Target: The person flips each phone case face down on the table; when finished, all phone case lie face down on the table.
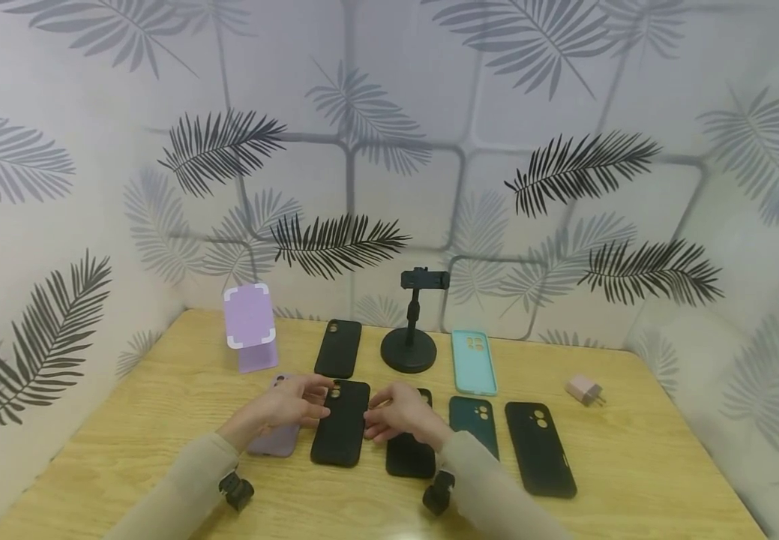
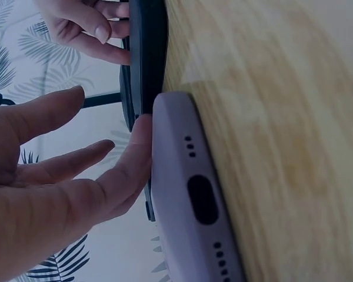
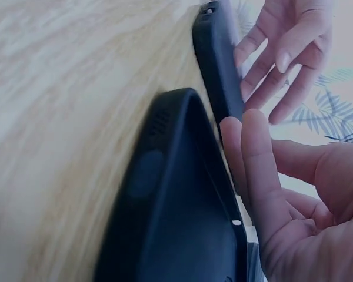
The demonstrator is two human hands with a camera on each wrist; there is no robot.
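Observation:
A black phone case lies flat on the wooden table between my two hands. My left hand is at its left edge, fingers spread and loosely bent over a lilac phone case. In the left wrist view, the lilac case shows its port cutout, and my fingertips are right at its edge. My right hand hovers at the middle case's right edge, fingers loosely extended, partly hiding another black phone case. The right wrist view shows that case close below my fingers, hollow side visible.
Behind are a lilac folding stand, a black phone case, a black phone holder on a round base and a light blue case. To the right lie a dark teal case, a black case and a pink charger.

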